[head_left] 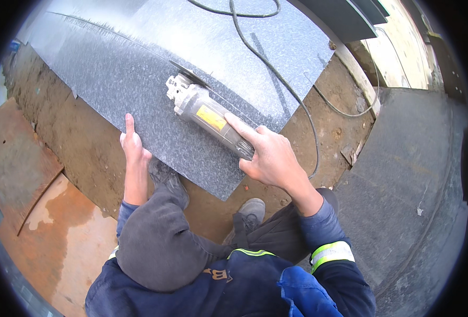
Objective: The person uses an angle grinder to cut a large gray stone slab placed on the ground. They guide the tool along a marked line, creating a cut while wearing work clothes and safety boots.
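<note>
My right hand (271,156) is wrapped round the body of an angle grinder (205,113), its index finger stretched along the casing. The grinder's thin cutting disc (190,74) stands on edge at a speckled grey stone slab (107,79). A straight line runs across the slab on both sides of the disc, with pale dust about its far left part. Whether the disc is spinning cannot be told. My left hand (132,145) grips the slab's near left edge, one digit pointing up; its other fingers are partly hidden.
A dark power cable (268,63) loops over the slab and down past its right edge. My shoes (252,210) stand on brown dirt close to the slab's near corner. Rusty sheets (20,153) lie at left, a dark grey sheet (397,174) at right. Dark panels (339,18) are at the upper right.
</note>
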The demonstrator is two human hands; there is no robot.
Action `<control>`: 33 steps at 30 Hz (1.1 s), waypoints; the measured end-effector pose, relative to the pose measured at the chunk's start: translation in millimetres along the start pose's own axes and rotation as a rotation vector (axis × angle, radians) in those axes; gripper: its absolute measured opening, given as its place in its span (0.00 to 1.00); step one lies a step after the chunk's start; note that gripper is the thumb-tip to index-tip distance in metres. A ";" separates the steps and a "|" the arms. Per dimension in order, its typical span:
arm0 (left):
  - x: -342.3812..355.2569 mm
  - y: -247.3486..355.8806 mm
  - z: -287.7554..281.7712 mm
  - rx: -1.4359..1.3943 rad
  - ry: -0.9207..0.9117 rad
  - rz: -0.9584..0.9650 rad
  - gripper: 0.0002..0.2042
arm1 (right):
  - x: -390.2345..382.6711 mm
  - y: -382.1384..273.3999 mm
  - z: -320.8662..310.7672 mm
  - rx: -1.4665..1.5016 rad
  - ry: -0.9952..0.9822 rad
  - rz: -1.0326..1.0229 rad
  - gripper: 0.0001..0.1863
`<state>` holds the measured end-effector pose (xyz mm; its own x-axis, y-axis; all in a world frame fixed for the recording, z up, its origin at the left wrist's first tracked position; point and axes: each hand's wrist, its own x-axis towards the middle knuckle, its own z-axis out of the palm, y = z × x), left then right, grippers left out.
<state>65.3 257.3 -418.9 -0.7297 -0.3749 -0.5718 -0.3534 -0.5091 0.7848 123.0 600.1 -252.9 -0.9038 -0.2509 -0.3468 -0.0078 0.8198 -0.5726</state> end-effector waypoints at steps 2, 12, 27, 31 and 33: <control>2.1 -1.7 0.0 -0.013 -0.020 0.015 0.31 | 6.0 -1.1 1.6 0.006 0.001 0.008 0.53; -7.2 5.5 7.8 0.003 0.022 -0.026 0.30 | -4.3 -0.6 -2.0 -0.019 -0.019 0.062 0.54; 1.4 1.2 1.5 -0.021 -0.056 -0.014 0.30 | 2.2 6.7 6.3 0.054 0.010 -0.003 0.52; -1.7 1.6 4.2 -0.025 -0.056 -0.030 0.30 | 5.8 10.2 11.0 0.062 0.051 -0.045 0.52; -1.4 2.1 2.7 -0.024 -0.051 -0.025 0.30 | 1.9 8.3 8.2 0.044 0.022 -0.003 0.53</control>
<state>63.9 258.8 -415.8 -0.7499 -0.3219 -0.5780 -0.3584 -0.5366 0.7639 124.7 602.1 -264.3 -0.9130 -0.2416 -0.3287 0.0075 0.7956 -0.6057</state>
